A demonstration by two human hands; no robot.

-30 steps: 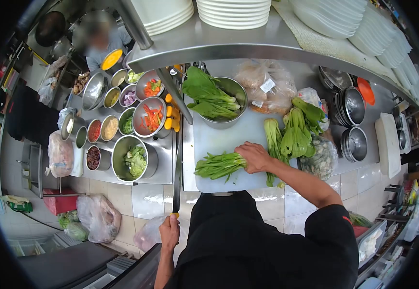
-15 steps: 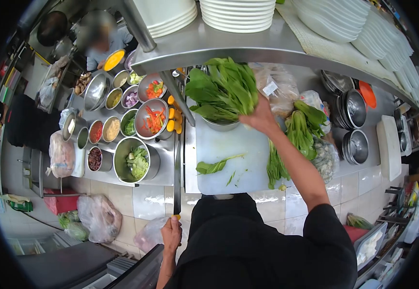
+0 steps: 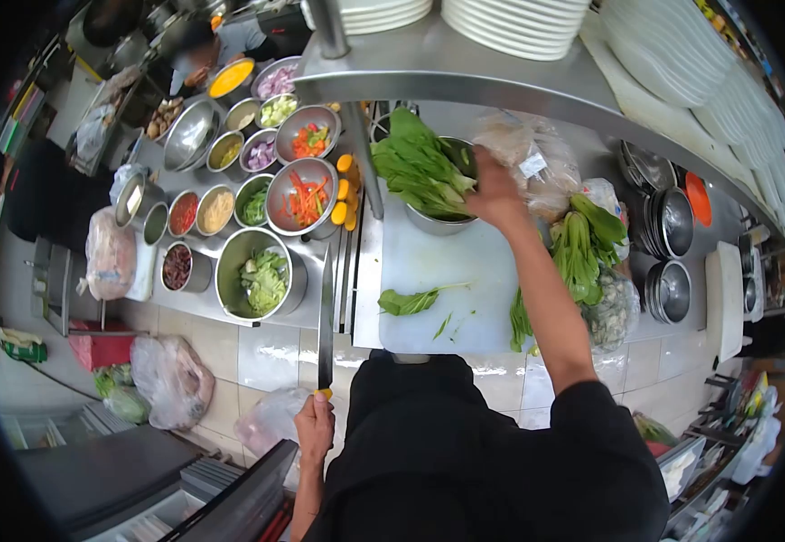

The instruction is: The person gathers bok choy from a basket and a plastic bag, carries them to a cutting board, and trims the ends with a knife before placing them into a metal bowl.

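Note:
My left hand is closed round the yellow handle of a long knife, its blade pointing up and away from me beside the counter edge. A bunch of leafy greens leans in a metal pot, leaves over the left rim and pale stems to the right. Over the pot's right rim is my right hand, blurred, its fingers apart beside the stem ends. On the white cutting board lie a loose leaf and green scraps. More leafy greens rest right of my forearm.
Metal bowls of cut vegetables stand left, including red pepper strips and a pot of chopped greens. A steel shelf with stacked plates overhangs the back. Bagged food and stacked bowls are right. Another person works far left.
The greens have gone down into the pot, and my right hand has shifted to the right of their stems. My view has moved slightly; the left hand still holds the knife.

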